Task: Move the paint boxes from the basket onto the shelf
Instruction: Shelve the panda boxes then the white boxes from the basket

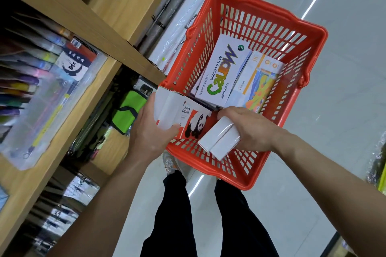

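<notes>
A red plastic basket [292, 33] stands on the floor beside a wooden shelf [100, 73]. Inside it lie a white Marie's water colour box [221, 69] and a box with a colourful print [259, 83]. My left hand [150, 129] grips the left end of a white and red paint box with a panda [188, 119], held over the basket's near corner. My right hand [248, 127] grips a pair of white boxes [219, 140] next to the panda box, above the basket's near rim.
The shelf at left carries clear trays of coloured pens [37, 81] and a green pouch [127, 110] lower down. Rolled paper in plastic wrap [177, 23] leans behind the basket. My legs [208, 215] stand on the pale glossy floor [344, 89] to the right.
</notes>
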Demonstrator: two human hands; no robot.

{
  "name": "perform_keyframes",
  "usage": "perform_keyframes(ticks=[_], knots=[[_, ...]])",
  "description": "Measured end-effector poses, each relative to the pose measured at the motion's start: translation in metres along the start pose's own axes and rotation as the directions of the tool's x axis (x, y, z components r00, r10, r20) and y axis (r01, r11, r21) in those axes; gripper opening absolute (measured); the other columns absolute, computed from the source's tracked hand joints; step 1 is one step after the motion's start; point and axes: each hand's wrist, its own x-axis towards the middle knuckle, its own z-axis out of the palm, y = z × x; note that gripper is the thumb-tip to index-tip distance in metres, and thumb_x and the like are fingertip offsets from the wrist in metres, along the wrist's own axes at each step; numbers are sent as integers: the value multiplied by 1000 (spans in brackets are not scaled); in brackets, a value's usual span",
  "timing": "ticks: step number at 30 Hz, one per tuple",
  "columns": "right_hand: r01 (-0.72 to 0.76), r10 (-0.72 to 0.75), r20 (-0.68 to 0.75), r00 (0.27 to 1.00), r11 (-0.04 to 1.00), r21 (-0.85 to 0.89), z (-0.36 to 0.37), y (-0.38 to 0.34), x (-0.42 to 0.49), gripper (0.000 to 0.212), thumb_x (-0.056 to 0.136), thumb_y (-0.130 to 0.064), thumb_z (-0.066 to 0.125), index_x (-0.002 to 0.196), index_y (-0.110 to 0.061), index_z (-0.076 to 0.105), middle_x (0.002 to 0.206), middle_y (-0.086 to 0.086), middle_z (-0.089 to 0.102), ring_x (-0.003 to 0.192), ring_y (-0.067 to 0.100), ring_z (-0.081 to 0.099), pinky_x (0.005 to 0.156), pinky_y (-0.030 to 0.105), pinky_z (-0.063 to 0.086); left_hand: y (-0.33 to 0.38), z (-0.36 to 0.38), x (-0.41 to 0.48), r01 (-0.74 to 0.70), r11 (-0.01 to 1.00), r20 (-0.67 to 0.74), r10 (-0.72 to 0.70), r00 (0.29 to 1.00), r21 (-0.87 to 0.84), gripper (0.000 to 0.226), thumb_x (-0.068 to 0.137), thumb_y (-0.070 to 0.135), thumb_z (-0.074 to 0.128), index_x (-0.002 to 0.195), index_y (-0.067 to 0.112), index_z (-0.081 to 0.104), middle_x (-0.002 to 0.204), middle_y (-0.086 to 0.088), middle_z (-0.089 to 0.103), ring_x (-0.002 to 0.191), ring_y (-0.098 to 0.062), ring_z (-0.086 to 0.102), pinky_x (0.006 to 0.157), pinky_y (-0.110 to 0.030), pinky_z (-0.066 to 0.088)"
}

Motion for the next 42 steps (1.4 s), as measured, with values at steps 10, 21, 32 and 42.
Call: perform_keyframes(ticks=[10,21,32,42], knots=[[-151,276,-226,934,881,449,-29,-2,-6,78,59,-33,92,119,-39,43,115,-14,58,101,8,64,78,28,59,-1,-22,-17,81,993,-91,-89,992,-86,100,67,49,76,154,38,29,136,5,55,122,-21,58,88,-45,58],[-161,471,-391,791,776,610,-94,-46,-44,74,57,-32,90,118,-39,49,107,-23,60,86,-16,63,57,12,52,48,-80,-46,25,959,-185,-80,979,-283,76,61,59,74,116,84,29,102,62,50,93,32,55,64,-17,51],[-3,398,-579,712,826,564,-175,-154,-77,75,54,-42,88,119,-39,51,108,-25,59,91,-15,59,63,6,44,111,-187,-143,-129,939,-452,-30,892,-318,80,65,52,77,125,80,32,114,62,46,107,31,49,79,-20,51],[185,318,-684,656,812,554,-201,-260,-90,68,48,-51,87,106,-55,51,101,-12,63,89,7,64,70,29,50,114,-281,-228,-265,909,-697,-39,716,-323,92,65,42,79,148,48,39,129,35,56,117,4,57,92,-31,54]])
